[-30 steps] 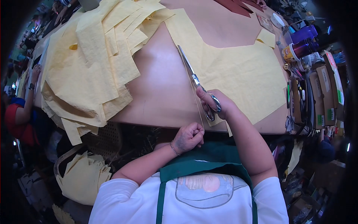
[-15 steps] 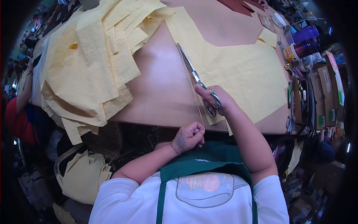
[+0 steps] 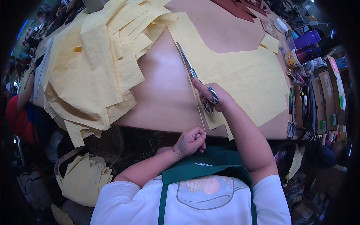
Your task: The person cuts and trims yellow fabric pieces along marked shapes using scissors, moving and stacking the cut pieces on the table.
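Note:
My right hand (image 3: pixel 215 98) grips the handles of large metal scissors (image 3: pixel 188 63), their blades pointing away from me along the left edge of a pale yellow cloth-like sheet (image 3: pixel 240 71). The sheet lies flat on the tan table. A narrow yellow strip (image 3: pixel 199 111) runs beside that edge down to my left hand (image 3: pixel 191 141), which is closed on its near end at the table's front edge. Whether the blades are parted is hard to tell.
A big heap of yellow pieces (image 3: pixel 86 67) covers the left of the table (image 3: pixel 159 75). More pieces (image 3: pixel 84 182) lie on a chair below. Cups (image 3: pixel 307 50) and cardboard boxes (image 3: pixel 327 97) line the right. Reddish-brown pieces (image 3: pixel 234 7) and another person's hand (image 3: pixel 264 7) are at the far edge.
My right hand and the scissors have moved a little farther forward along the sheet's left edge. My left hand stays closed on the strip, and the whole view has shifted slightly.

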`<state>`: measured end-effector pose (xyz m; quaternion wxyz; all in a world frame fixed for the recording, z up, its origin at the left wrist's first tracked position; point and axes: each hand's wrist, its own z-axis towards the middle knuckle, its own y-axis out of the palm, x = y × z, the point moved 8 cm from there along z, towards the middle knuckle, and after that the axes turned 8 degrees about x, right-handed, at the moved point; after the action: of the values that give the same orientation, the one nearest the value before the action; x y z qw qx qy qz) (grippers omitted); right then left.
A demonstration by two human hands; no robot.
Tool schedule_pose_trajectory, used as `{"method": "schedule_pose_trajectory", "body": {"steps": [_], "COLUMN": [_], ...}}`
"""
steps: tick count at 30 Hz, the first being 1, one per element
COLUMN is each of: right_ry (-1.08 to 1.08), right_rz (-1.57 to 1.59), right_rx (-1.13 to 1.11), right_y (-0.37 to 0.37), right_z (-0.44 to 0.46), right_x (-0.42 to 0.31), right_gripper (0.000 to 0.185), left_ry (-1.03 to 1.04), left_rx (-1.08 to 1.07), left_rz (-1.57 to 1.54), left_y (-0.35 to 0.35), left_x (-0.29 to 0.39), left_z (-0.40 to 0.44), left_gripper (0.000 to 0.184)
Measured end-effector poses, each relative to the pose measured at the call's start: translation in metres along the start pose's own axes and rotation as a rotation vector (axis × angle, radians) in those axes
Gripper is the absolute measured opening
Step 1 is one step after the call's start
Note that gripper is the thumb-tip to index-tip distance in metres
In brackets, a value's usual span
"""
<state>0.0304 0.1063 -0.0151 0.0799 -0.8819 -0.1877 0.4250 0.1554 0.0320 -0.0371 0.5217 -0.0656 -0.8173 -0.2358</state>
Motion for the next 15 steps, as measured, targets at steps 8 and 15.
{"method": "schedule_pose_trajectory", "body": {"steps": [8, 15], "right_ry": [0.009, 0.033], "right_rz": [-0.019, 0.082], "right_rx": [-0.019, -0.062], "right_y": [-0.001, 0.002], "right_z": [0.008, 0.016], "right_x": [0.011, -0.007], "right_gripper": [0.069, 0.061], "left_ry": [-0.010, -0.018], "left_rx": [-0.017, -0.010], "left_rz": [-0.042, -0.038], "left_y": [0.001, 0.001], "left_x": [0.000, -0.001], "left_z": [0.000, 0.000], "left_gripper": [0.008, 0.008]}}
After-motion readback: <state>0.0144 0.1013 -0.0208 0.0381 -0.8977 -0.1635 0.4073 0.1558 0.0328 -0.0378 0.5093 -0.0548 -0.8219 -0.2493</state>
